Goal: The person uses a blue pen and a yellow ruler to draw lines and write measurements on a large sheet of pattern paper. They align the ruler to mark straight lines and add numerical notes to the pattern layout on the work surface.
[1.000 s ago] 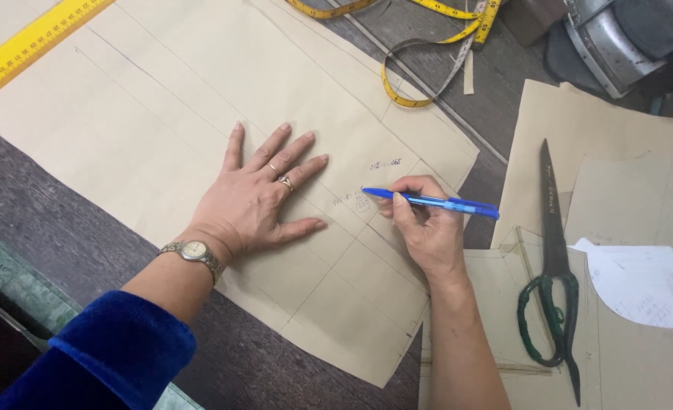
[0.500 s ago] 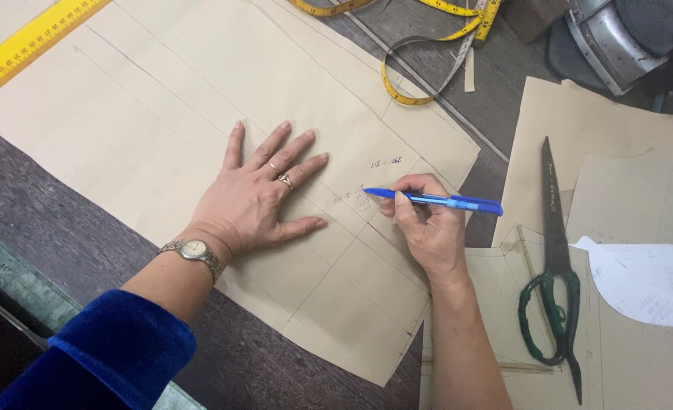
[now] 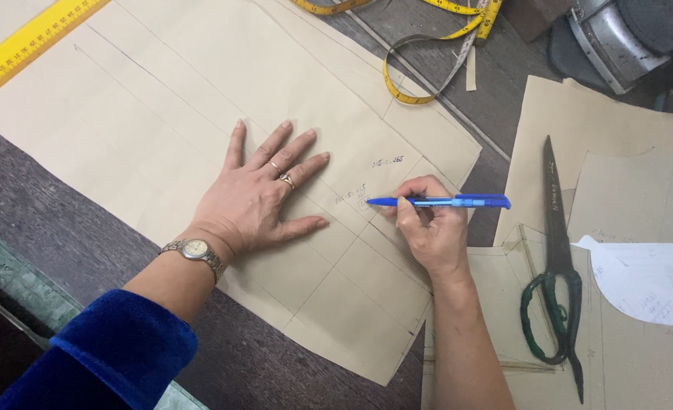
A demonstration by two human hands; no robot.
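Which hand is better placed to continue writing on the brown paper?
The right hand: it holds the blue pen with its tip on the brown paper. The left hand lies flat, pressing the paper.

Blue velvet sleeve point(image 3: 105, 353) on left arm, metal wristwatch point(image 3: 194, 250), rings point(image 3: 286, 180); right arm bare.

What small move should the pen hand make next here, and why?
Probably lower the blue pen tip onto the brown pattern paper and write on. The right hand holds the tip beside the handwritten notes, and the left hand lies flat, pinning the sheet.
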